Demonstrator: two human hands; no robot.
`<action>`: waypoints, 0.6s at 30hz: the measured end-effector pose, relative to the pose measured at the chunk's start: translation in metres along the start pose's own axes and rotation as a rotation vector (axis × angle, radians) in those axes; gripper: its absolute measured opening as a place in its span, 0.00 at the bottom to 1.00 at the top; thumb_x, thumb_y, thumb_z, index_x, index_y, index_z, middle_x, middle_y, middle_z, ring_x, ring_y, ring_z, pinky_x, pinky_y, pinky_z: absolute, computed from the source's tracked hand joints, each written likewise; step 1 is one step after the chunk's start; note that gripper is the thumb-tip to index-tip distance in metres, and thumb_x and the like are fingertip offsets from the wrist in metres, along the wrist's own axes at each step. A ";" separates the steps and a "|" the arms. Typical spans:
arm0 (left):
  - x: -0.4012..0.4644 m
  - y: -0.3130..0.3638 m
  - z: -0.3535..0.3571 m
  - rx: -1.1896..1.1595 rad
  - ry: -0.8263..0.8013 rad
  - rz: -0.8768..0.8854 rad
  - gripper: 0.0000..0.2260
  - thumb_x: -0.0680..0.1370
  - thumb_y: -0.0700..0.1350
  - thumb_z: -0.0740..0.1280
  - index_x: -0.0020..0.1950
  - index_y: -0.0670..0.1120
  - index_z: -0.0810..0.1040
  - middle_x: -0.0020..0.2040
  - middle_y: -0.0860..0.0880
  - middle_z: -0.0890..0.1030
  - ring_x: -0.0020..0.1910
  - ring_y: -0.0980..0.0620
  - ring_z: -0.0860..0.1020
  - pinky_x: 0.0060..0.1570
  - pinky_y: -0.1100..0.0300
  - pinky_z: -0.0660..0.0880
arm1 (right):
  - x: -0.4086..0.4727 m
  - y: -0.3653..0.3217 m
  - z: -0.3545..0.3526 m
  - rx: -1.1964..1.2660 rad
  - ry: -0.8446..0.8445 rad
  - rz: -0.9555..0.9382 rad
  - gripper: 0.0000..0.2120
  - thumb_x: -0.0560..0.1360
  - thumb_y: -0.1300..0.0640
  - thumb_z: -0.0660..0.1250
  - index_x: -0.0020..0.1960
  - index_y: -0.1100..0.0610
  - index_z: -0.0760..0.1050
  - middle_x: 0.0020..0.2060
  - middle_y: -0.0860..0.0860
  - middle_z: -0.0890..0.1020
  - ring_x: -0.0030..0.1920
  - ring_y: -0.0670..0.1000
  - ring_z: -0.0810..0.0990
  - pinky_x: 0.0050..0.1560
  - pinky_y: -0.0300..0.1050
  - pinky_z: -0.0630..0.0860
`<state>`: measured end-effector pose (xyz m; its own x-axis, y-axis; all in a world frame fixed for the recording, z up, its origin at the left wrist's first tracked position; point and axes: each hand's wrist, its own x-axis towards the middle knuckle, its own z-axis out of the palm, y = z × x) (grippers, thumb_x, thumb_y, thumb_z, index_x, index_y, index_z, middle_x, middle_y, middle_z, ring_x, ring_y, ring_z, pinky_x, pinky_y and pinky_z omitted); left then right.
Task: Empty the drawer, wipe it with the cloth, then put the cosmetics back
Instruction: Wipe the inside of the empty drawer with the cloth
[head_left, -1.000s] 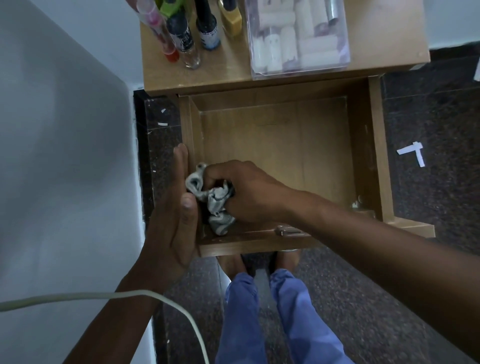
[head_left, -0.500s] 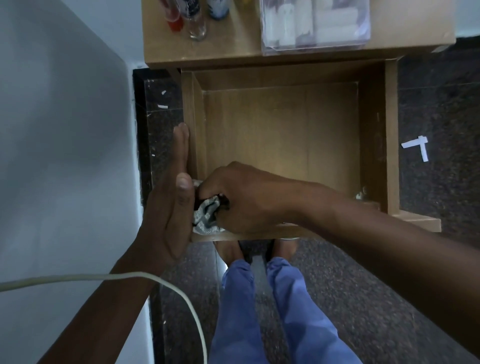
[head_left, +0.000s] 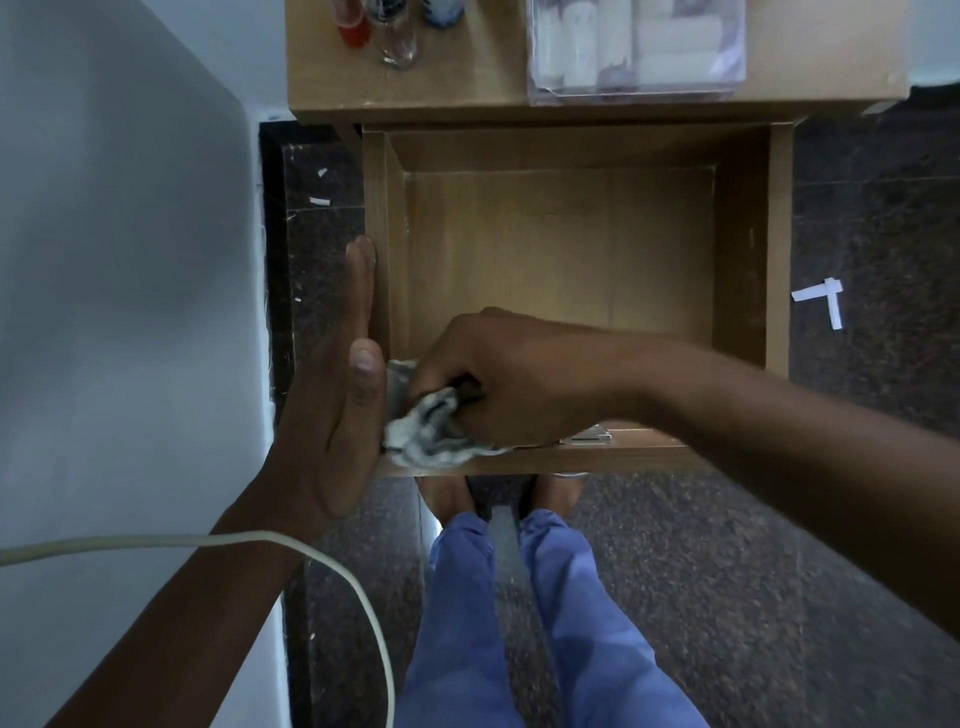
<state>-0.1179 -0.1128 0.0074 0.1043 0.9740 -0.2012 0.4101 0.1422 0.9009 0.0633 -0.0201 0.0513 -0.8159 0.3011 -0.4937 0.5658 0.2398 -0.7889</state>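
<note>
The wooden drawer (head_left: 748, 249) stands pulled out below me, its floor bare. My right hand (head_left: 514, 379) is closed around a crumpled grey-white cloth (head_left: 426, 431) and presses it into the drawer's near left corner. My left hand (head_left: 337, 395) lies flat, fingers straight, against the outside of the drawer's left wall. On the cabinet top (head_left: 467, 83) stand several cosmetic bottles (head_left: 397, 36) at the left and a clear plastic box of white tubes (head_left: 634, 47) at the right.
A pale wall (head_left: 119, 260) runs close along the left. A white cable (head_left: 260, 543) crosses my left forearm. My legs in blue trousers (head_left: 519, 623) stand right before the drawer front. Dark speckled floor (head_left: 872, 260) with white paper scraps (head_left: 823, 299) lies to the right.
My right hand has dragged the cloth toward me into the near left corner of the drawer. The view tilted down, cutting off most of the bottles. My left hand stayed on the drawer side.
</note>
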 end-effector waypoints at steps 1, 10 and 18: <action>-0.001 -0.004 0.000 0.031 -0.017 0.009 0.35 0.85 0.66 0.45 0.84 0.44 0.46 0.85 0.49 0.50 0.84 0.50 0.49 0.82 0.43 0.50 | 0.006 -0.003 0.007 0.000 0.032 -0.017 0.08 0.74 0.65 0.68 0.48 0.56 0.84 0.41 0.49 0.86 0.42 0.46 0.83 0.43 0.45 0.79; 0.001 0.000 -0.001 0.069 0.018 0.003 0.39 0.83 0.68 0.44 0.85 0.41 0.47 0.85 0.49 0.50 0.84 0.53 0.50 0.83 0.44 0.50 | -0.008 0.007 -0.025 -0.048 -0.189 0.058 0.13 0.75 0.63 0.68 0.53 0.49 0.85 0.46 0.46 0.87 0.48 0.46 0.85 0.50 0.55 0.84; 0.004 0.003 -0.005 0.120 -0.041 0.010 0.38 0.84 0.67 0.51 0.85 0.44 0.45 0.86 0.51 0.47 0.84 0.54 0.49 0.82 0.43 0.54 | 0.006 0.000 -0.003 -0.055 -0.039 0.020 0.11 0.74 0.65 0.67 0.53 0.54 0.83 0.46 0.49 0.85 0.47 0.48 0.83 0.48 0.52 0.82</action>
<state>-0.1207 -0.1075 0.0112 0.1450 0.9668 -0.2102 0.5137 0.1081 0.8511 0.0580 -0.0159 0.0494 -0.8076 0.2708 -0.5238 0.5870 0.2847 -0.7579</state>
